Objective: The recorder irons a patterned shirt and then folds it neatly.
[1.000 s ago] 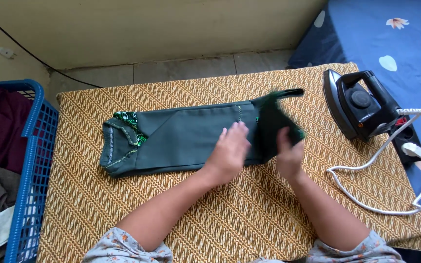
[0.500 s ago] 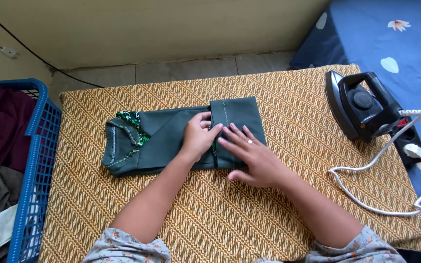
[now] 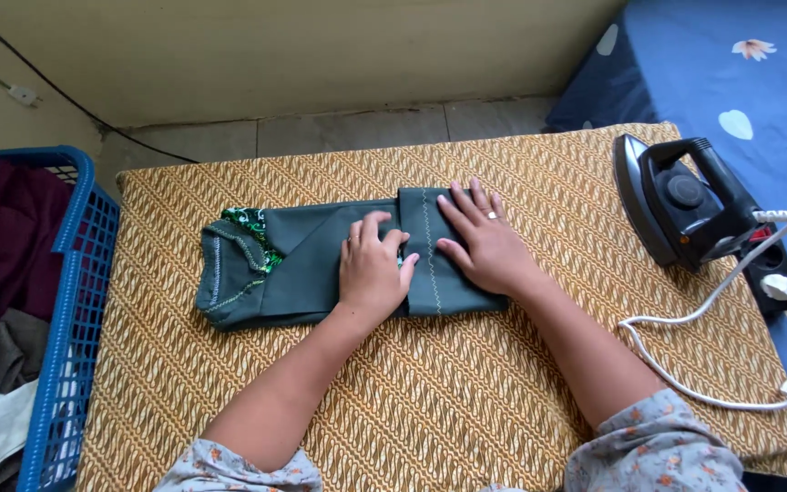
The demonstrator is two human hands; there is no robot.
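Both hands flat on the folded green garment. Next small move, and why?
Probably slide the right hand outward along the folded-over flap to press the crease, while the left hand pins the layer beside it. Both palms lie flat on the dark green garment, the flap sits folded over its right end, and the left end is not yet folded.
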